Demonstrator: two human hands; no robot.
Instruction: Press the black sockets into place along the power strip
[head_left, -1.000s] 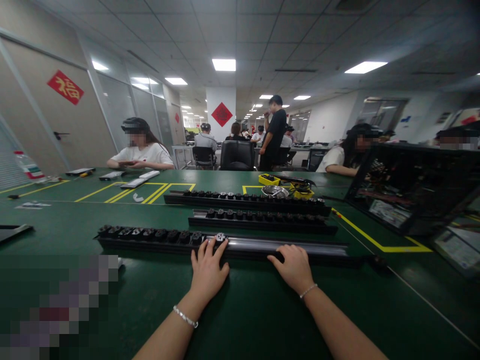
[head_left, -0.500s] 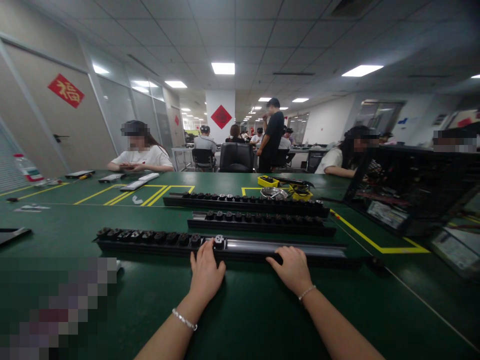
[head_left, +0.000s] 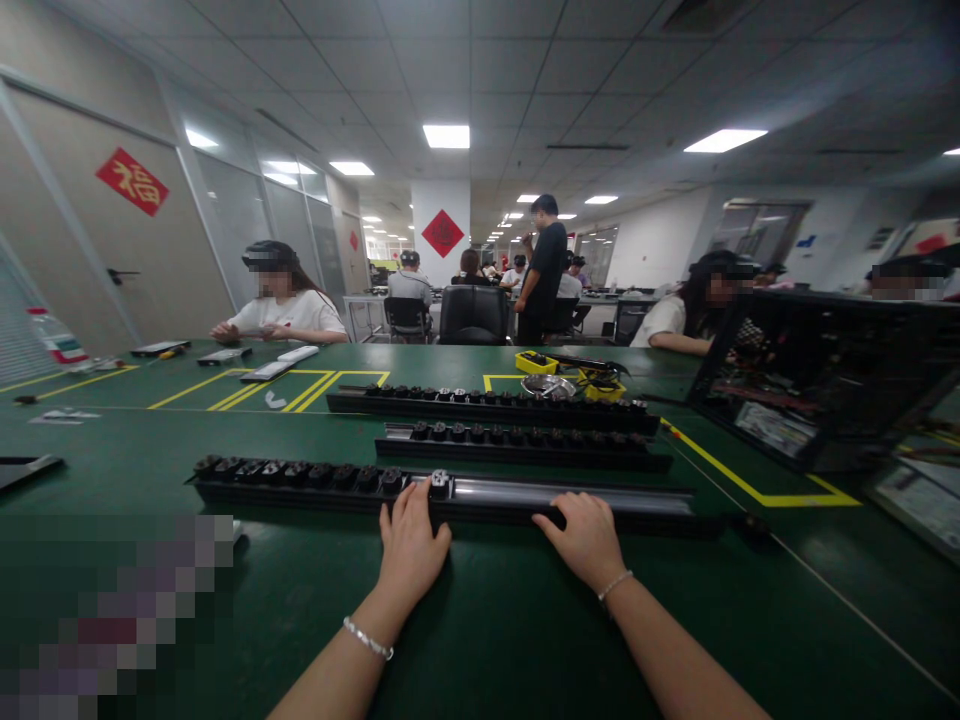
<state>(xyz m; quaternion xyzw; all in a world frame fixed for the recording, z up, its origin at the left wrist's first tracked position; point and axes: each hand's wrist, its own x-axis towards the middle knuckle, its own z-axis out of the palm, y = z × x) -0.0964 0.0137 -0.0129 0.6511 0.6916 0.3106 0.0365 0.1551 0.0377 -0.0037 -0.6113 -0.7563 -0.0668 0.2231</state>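
In front of me a long black rail (head_left: 637, 494) lies across the green table. It looks like a power track, with a row of dark socket-like modules (head_left: 320, 474) along its left half and a bare shiny channel on the right. One lighter grey module (head_left: 439, 481) ends the row. My left hand (head_left: 412, 548) rests against the rail with fingertips beside that grey module, thumb spread away. My right hand (head_left: 586, 540) grips the rail's front edge farther right, fingers over the top and thumb along the front; its fingertips are partly hidden.
Two similar loaded rails (head_left: 525, 452) lie behind. Beyond them stand yellow trays (head_left: 535, 364) and a round metal dish (head_left: 547, 385). An open computer case (head_left: 810, 400) is at the right. A co-worker (head_left: 289, 310) sits at the far left, near white strips (head_left: 279, 364).
My hands and the rail stay in the same place. The seated co-worker at the left has moved their hands apart.
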